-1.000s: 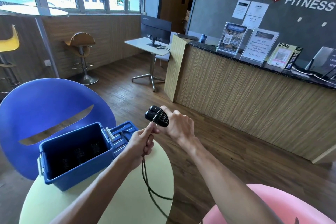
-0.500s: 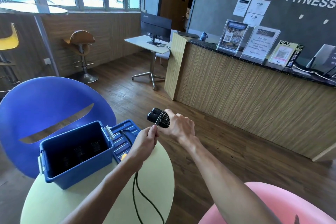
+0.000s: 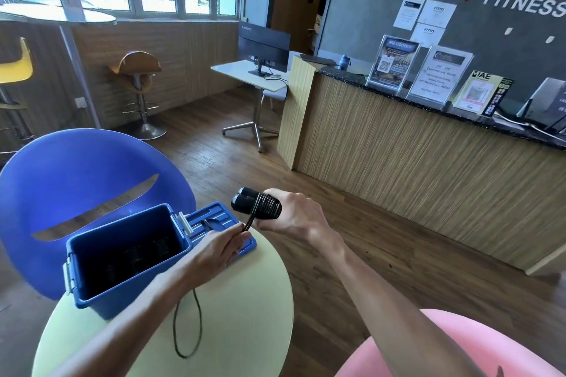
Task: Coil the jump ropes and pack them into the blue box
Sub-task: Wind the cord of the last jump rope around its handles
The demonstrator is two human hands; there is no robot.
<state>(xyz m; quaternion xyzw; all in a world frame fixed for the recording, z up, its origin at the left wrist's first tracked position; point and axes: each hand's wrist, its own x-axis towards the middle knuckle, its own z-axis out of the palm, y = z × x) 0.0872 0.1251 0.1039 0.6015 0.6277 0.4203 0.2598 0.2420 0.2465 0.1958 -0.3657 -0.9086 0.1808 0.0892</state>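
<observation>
The grey wall (image 3: 352,9) carried "CARDIO" in big black letters, cut off at the top edge, and beneath it "HEALTH + FITNESS" in white, the plus set in a red heart. The monitor (image 3: 264,44) read "Lenovo" at its top left corner. A flyer (image 3: 482,92) on the counter (image 3: 428,107) showed "AE". Smaller print stayed unreadable.

We have one wide-angle view, worn on the person's head, looking forward and down: the desk (image 3: 245,330) and both forearms sit close below us, the room stretching well beyond.
</observation>
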